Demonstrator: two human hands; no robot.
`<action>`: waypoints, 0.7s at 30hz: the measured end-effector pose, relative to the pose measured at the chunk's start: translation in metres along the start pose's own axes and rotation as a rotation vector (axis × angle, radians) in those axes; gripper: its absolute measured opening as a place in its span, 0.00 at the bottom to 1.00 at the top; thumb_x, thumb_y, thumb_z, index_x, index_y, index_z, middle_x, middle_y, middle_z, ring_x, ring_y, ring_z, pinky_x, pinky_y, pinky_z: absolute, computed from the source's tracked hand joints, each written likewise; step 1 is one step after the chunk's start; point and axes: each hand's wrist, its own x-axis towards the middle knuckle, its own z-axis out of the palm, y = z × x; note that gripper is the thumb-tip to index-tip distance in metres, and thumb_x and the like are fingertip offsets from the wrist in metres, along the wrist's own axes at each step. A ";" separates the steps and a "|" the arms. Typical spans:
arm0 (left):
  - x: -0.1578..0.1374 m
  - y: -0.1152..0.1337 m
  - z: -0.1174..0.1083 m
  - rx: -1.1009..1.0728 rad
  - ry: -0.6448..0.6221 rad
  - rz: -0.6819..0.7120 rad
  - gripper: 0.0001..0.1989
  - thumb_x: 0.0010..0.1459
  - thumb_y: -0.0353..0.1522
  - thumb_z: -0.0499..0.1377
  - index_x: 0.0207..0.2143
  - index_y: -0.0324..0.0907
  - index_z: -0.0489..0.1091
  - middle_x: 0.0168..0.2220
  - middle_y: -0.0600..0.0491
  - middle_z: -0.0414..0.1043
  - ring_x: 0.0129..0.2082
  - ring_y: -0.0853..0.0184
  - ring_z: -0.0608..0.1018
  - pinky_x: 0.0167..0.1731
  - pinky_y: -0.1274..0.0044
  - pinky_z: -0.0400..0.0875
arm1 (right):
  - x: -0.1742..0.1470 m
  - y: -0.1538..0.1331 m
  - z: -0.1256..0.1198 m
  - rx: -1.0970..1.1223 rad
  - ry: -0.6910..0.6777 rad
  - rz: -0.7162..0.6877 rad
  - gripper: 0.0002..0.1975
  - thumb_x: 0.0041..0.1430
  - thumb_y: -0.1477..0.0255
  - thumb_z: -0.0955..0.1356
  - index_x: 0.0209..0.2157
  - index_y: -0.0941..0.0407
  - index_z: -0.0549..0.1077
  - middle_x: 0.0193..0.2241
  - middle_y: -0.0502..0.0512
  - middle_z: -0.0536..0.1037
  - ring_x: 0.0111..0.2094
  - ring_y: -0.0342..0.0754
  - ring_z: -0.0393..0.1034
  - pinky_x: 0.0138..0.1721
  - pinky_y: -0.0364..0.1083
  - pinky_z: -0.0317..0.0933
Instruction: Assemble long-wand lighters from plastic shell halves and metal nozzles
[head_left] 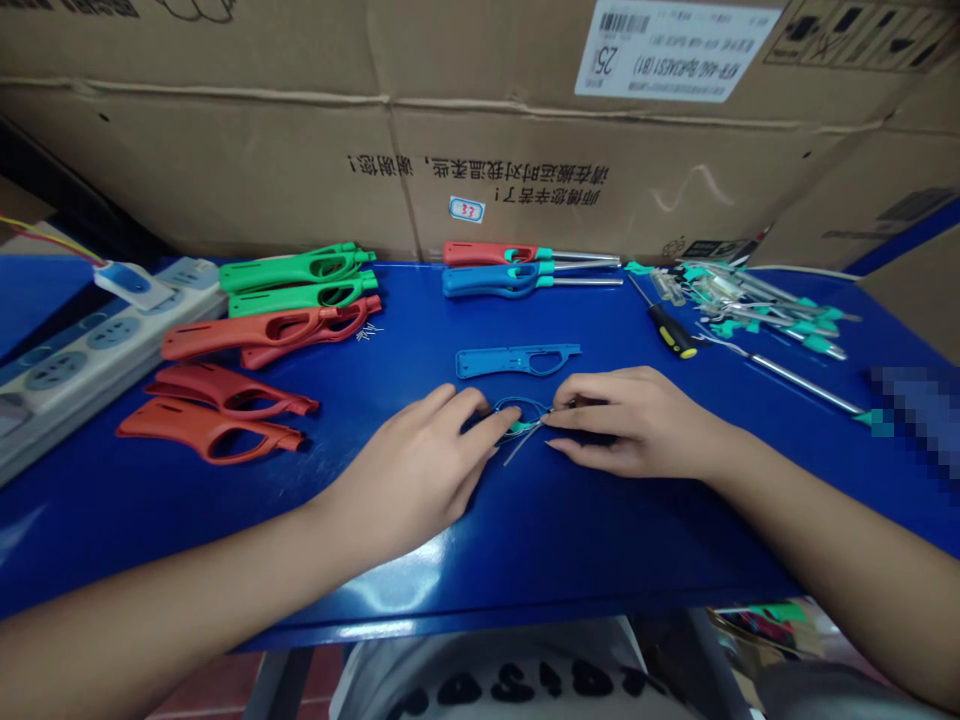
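Note:
My left hand (427,455) is closed around the grip end of a blue lighter shell half (523,403) just above the table, hiding most of it. A green trigger piece (517,426) shows in its loop, under the left fingertips. At the nose end, my right hand (637,420) pinches the shell, with thin wires at its fingertips. A thin pale strip (523,445) sticks out below the shell toward me. Just beyond my hands lies a separate blue shell half (487,362).
A red lighter (487,253) and a blue lighter (487,281) lie at the back. Green shells (281,297) and red shells (225,335) are left, beside a power strip (112,335). Right are a screwdriver (670,328), a parts pile (757,305) and a metal tube (810,387). A cardboard box (300,150) stands behind.

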 end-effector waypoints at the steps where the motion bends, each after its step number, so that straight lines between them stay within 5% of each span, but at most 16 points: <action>1: 0.000 0.000 0.000 -0.004 0.003 -0.003 0.21 0.68 0.29 0.52 0.62 0.40 0.65 0.45 0.45 0.70 0.43 0.57 0.72 0.44 0.64 0.75 | 0.001 0.000 0.000 0.001 -0.004 -0.002 0.12 0.67 0.65 0.67 0.44 0.55 0.80 0.39 0.55 0.80 0.29 0.42 0.72 0.30 0.43 0.61; 10: 0.001 0.001 0.000 0.008 0.004 -0.003 0.21 0.67 0.28 0.53 0.62 0.41 0.66 0.45 0.45 0.70 0.43 0.57 0.73 0.44 0.63 0.75 | 0.005 -0.006 0.002 0.063 -0.053 0.081 0.11 0.66 0.65 0.68 0.44 0.56 0.77 0.42 0.55 0.79 0.38 0.45 0.75 0.38 0.44 0.63; 21: 0.001 0.001 0.005 -0.003 0.047 -0.002 0.21 0.70 0.31 0.51 0.64 0.37 0.61 0.46 0.43 0.72 0.46 0.56 0.74 0.47 0.60 0.75 | 0.008 -0.005 0.010 -0.095 0.033 0.050 0.11 0.71 0.67 0.63 0.43 0.54 0.77 0.40 0.53 0.79 0.31 0.41 0.72 0.32 0.43 0.60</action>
